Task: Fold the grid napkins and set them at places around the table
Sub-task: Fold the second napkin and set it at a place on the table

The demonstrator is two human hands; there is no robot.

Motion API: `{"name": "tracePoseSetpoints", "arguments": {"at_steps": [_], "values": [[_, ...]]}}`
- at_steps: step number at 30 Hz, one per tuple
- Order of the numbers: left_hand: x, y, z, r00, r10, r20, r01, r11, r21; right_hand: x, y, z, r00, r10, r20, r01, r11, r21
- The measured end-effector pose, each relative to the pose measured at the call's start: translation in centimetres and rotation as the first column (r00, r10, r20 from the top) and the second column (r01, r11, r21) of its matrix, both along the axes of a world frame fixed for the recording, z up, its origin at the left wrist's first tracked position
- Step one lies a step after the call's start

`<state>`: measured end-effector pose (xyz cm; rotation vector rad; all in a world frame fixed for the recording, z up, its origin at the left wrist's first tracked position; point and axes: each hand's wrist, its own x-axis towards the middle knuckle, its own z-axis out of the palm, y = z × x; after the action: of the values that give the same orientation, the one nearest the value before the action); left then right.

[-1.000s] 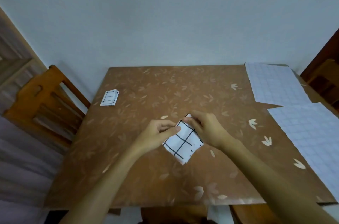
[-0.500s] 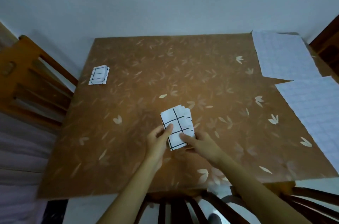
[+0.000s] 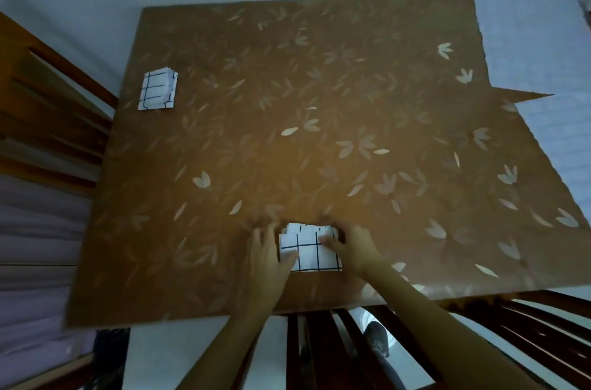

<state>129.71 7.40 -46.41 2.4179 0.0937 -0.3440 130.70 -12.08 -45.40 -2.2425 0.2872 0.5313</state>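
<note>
The folded napkin has come down from the middle of the table to its near edge, and both hands have followed it there; a moment ago they held it further in. It now lies flat on the brown leaf-patterned top, its black grid lines facing up. The left hand rests on its left side, fingers loosely spread, thumb laid over the napkin's lower left corner. The right hand presses on the right side, its fingertips flat on the paper. Neither hand pinches it; both seem to be pressing it down, though the fingers are blurred.

A second folded napkin sits well apart at the far left, close to the table's left edge, by the wooden chair there. Two large pale grid sheets cover the table's right side, overlapping its far right corner. Another chair's dark slats show below the near edge, between the forearms.
</note>
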Motion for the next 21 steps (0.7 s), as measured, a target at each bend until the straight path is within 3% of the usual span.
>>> {"name": "tracePoseSetpoints", "arguments": {"at_steps": [3,5,7,9,11,14,21], "values": [[0.3,0.4,-1.5,0.921,-0.324,0.217,0.273,0.933,0.235,-0.2,0.7,-0.9,0.997,0.070,0.038,-0.066,0.993,-0.099],[0.5,0.4,-2.6,0.798,-0.505,0.329,0.390,0.849,0.356,-0.6,0.9,-1.6,0.959,0.201,0.198,-0.131,0.938,-0.322],[0.5,0.3,-3.2,0.701,-0.611,0.367,0.465,0.782,0.414,-1.0,0.9,-2.1,0.872,0.348,0.343,-0.157,0.865,-0.477],[0.3,0.5,-3.5,0.649,-0.683,0.334,0.515,0.718,0.469,-1.8,0.9,-2.4,0.777,0.490,0.396,-0.236,0.809,-0.538],[0.2,0.8,-3.6,0.663,-0.701,0.263,0.544,0.693,0.474,-2.5,0.7,-2.6,0.733,0.570,0.370,-0.308,0.764,-0.566],[0.5,1.4,-3.4,0.719,-0.677,0.157,0.553,0.693,0.462,-3.5,0.2,-2.5,0.768,0.591,0.245,-0.368,0.721,-0.587],[1.0,0.5,-2.5,0.767,-0.616,0.178,0.486,0.740,0.464,-4.2,-1.3,-1.0,0.886,0.464,0.005,-0.391,0.752,-0.530]]}}
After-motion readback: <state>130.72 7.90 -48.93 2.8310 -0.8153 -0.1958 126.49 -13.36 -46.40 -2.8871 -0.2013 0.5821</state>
